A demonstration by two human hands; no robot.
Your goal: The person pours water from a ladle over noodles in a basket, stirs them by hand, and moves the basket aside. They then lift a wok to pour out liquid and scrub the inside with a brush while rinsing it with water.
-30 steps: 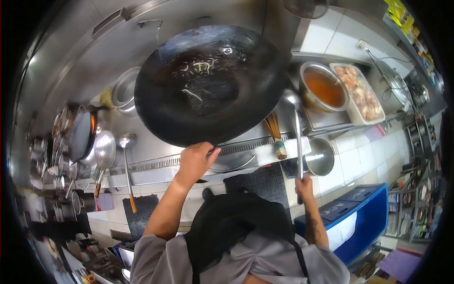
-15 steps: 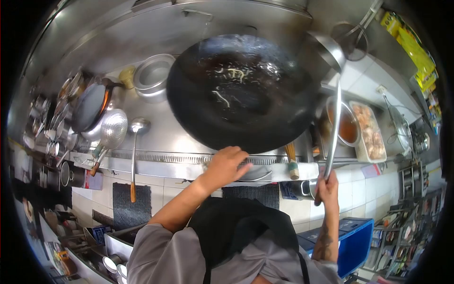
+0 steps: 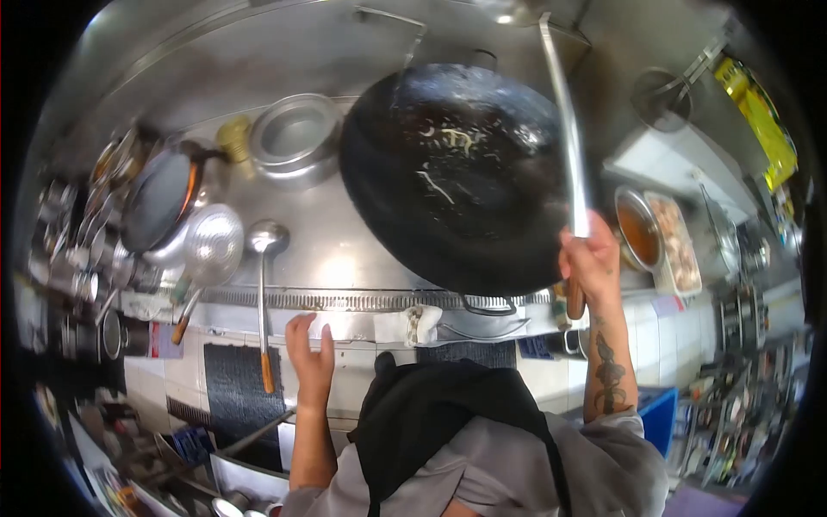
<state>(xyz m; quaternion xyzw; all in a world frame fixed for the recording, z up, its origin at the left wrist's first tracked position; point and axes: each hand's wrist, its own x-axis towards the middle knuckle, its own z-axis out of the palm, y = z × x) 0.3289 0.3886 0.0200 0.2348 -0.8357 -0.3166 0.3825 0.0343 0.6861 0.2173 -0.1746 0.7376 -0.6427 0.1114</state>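
Ladle raised in the right hand, its shaft crossing in view over the right side of a wide black wok and its bowl blurred at the upper edge. The fingers of this hand are wrapped around the handle, whose brown end projects below them. The left hand, well apart from the ladle, is near the front edge of the steel desk, its thumb and fingers spread. The wok, containing pale strands, occupies the middle of the desk; a slotted grate runs along the front, near a white cloth. Left of the wok are a metal pot, a second ladle and a skimmer; right of it, a metal bowl of orange liquid beside a white tray. A steel wall rises behind; below, the tiled floor bears a dark mat.
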